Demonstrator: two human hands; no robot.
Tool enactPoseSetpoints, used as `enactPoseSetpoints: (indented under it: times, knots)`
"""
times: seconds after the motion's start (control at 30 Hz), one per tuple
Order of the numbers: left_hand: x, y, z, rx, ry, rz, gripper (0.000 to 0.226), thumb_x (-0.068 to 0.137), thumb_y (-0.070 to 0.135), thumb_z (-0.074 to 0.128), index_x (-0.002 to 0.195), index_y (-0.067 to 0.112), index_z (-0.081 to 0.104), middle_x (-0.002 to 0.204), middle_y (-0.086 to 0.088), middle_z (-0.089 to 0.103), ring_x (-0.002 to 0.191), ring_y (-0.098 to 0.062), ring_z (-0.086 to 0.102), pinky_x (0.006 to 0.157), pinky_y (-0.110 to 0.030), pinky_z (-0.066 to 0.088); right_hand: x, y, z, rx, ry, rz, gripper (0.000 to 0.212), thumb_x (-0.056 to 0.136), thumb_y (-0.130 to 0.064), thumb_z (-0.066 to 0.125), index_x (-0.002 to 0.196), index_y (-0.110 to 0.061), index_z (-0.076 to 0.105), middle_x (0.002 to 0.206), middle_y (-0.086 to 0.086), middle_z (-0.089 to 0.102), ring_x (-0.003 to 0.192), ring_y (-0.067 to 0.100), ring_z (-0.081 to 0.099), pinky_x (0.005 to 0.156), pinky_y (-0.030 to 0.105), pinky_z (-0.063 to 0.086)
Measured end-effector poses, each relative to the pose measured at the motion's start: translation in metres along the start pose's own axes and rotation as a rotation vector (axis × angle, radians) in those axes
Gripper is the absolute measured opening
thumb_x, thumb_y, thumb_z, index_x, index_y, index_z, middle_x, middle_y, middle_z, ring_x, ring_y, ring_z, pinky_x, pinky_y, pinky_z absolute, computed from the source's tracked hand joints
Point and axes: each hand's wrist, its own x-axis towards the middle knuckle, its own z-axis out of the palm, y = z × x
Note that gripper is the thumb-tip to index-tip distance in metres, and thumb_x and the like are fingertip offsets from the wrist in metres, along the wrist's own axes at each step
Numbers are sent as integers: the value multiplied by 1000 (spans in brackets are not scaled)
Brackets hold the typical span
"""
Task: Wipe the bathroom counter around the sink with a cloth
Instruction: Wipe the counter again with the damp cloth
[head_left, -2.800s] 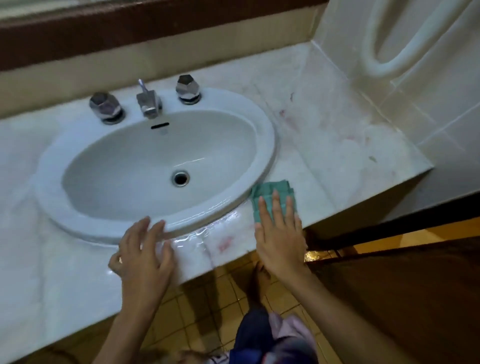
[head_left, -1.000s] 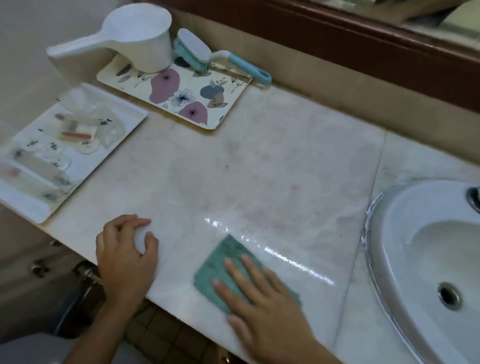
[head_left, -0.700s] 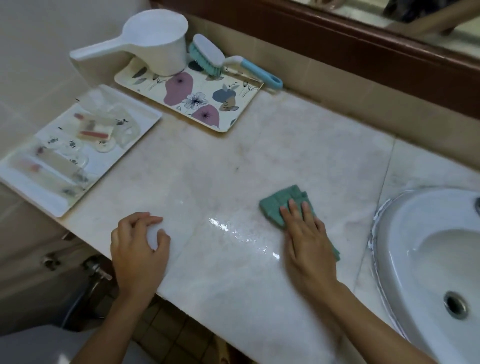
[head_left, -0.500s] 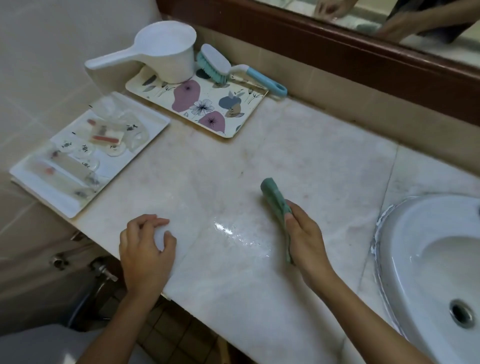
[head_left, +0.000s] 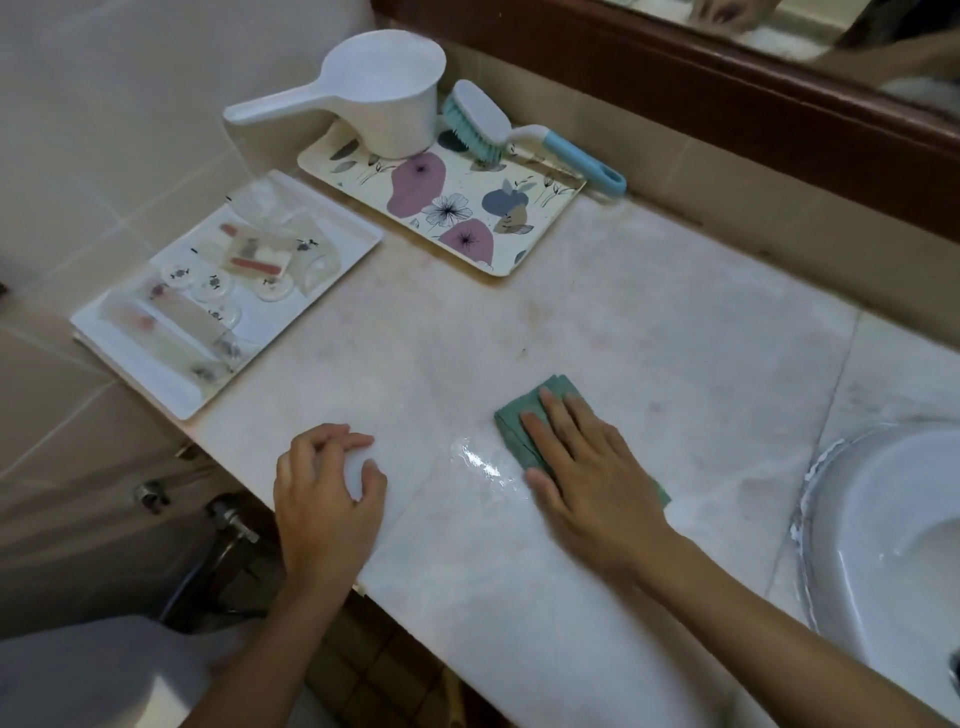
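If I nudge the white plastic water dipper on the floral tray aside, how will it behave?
The white plastic water dipper looks thin-walled, so probably light and stiff. Its long handle overhangs the floral tray, so a push there would likely swivel or tip it. Whether it holds water I cannot tell; sloshing is possible.

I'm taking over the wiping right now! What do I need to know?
Left hand: rests on the counter's front edge, holding nothing.
Right hand: flat on the green cloth, pressing it down, left of the sink.
Done: a wet streak shines beside the cloth.
Left: probably the duller marble toward the back wall and near the floral tray and white tray; faint marks show there.
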Motion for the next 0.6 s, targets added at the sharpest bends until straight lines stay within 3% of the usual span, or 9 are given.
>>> enactPoseSetpoints:
  times: [0.1,0.23,0.33,0.4,0.47,0.53,0.6]
  knots:
    - [1,-2,1,15,20,13,24,80,12,69,102,20,66,117,4,52,105,-17,46,84,-35,43,25,35,4,-62,-28,4,59,99,-50,16,154,-32,6,161,-10,0,147,8,-6,117,31,1]
    - [2,-4,2,12,43,46,21,80,17,64,100,20,65,116,5,52,103,-14,45,83,-35,44,123,77,-13,-43,35,395,59,99,-46,14,154,-24,9,162,1,4,148,22,2,116,44,11]
    - [3,-5,3,9,35,37,24,78,24,57,100,21,65,116,4,52,105,-16,46,85,-38,45,137,11,7,21,95,544,59,101,-40,16,154,-18,6,162,8,1,148,29,-1,116,49,13]
    - [2,-6,1,8,38,46,26,79,25,53,101,20,65,117,3,52,105,-18,47,86,-40,45,90,-69,35,55,79,336,59,100,-40,18,154,-21,3,162,6,-4,148,26,-6,118,46,9]
    - [2,-7,1,3,29,55,31,76,21,48,102,19,65,118,3,52,105,-20,47,86,-41,45,16,-120,47,68,-25,-16,61,99,-42,25,154,-23,7,162,3,-1,149,24,-2,117,44,9]
    - [1,-6,0,-10,25,52,35,74,12,47,102,20,66,117,3,52,104,-19,47,84,-40,44,-40,-106,42,41,-76,-212,62,97,-44,32,153,-25,17,162,1,10,148,23,10,112,42,18]
    - [2,-4,0,-7,38,39,34,75,6,50,101,20,67,117,4,52,103,-18,46,82,-35,42,-59,-52,26,13,-86,-286,58,98,-45,33,152,-27,24,160,0,18,147,22,18,111,39,22]
